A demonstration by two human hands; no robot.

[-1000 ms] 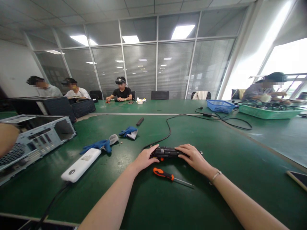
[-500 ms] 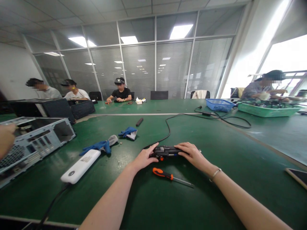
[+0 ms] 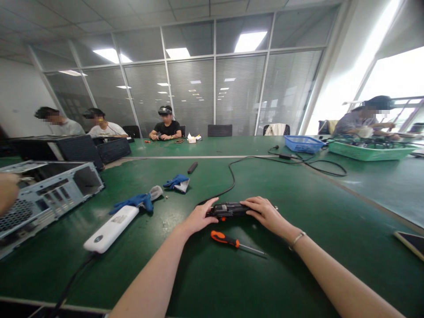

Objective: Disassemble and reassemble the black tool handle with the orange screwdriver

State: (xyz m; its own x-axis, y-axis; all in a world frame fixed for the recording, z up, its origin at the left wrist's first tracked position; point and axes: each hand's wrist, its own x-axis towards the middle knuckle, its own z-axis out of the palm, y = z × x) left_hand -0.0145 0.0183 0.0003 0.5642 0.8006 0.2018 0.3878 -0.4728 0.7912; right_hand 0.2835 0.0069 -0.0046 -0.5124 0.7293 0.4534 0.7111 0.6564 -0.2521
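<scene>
A slim black corded device with a small red-orange part lies lengthwise on the green table; its exact kind is not clear. My left hand grips its left end, thumb on the near side and fingers on the far side. Around the right end my right hand is closed, and a small metal tip pokes out beyond it. A black cord runs from the left end across the table to a plug. Just in front of the device lies an orange-and-black screwdriver, its shaft pointing right.
To the left are a white power bank-like block with a cord, blue gloves and an open metal computer case. Another person's hand is over the case. Blue and green baskets stand far right. Several people sit around.
My hands keep their hold, and the device has turned very slightly. Across the table, the person in black has brought the hands together. The blurred hand at the left edge has shifted a little.
</scene>
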